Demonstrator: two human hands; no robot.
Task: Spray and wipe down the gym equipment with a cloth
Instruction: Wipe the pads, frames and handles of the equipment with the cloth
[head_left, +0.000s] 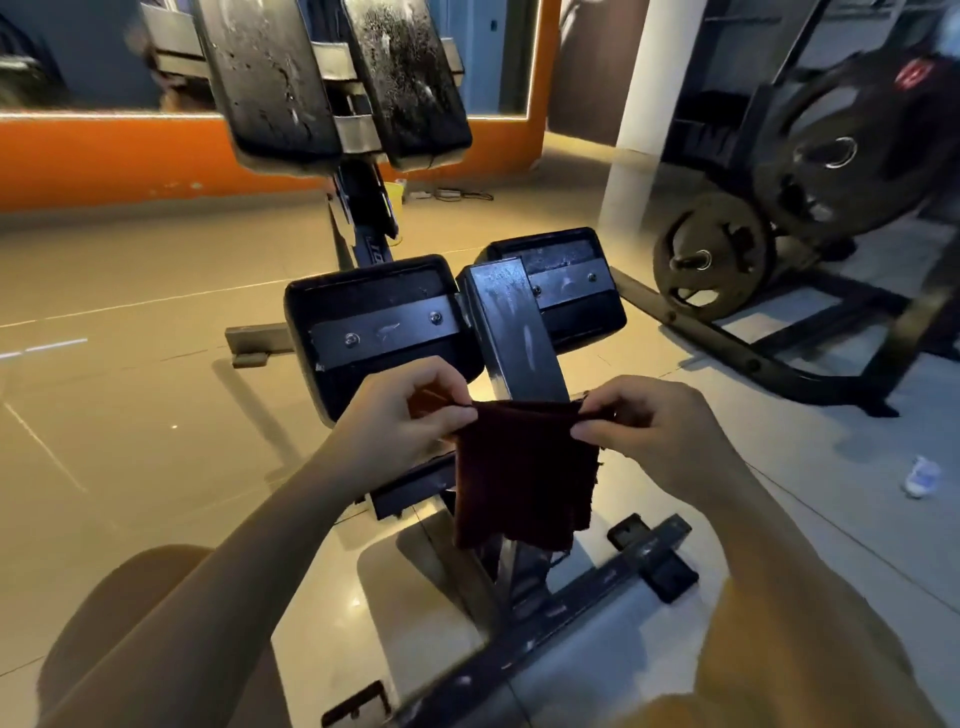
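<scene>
Holding a dark maroon cloth (524, 467) stretched between them, the left hand (395, 415) and the right hand (654, 431) each pinch an upper corner with thumb and forefinger, so each grip is narrow and closed on fabric. The cloth hangs slack below the fingers, its lower edge ragged, in front of the sloping black post (514, 332) of the gym machine. That post is the landmark: it rises toward the camera from between two black padded rests, the left pad (374, 312) just to its left and the right pad (566, 280) just to its right, each crossed by a bolted metal strap. Pale smeared streaks show on the post's face. Beyond the post and higher up stand two larger black pads (332, 78), speckled with droplets and streaks. Behind these runs an orange wall (104, 156) with a mirror above it. Right of the post, across the tiled floor (130, 389), a rack holds round weight plates (711, 254) on a bar end, beside a white pillar (639, 130). A small white and blue object (922, 475) lies on the floor far right of the post; it is too blurred to identify. A small yellow container (396, 200) stands beyond the post; its contents cannot be seen
</scene>
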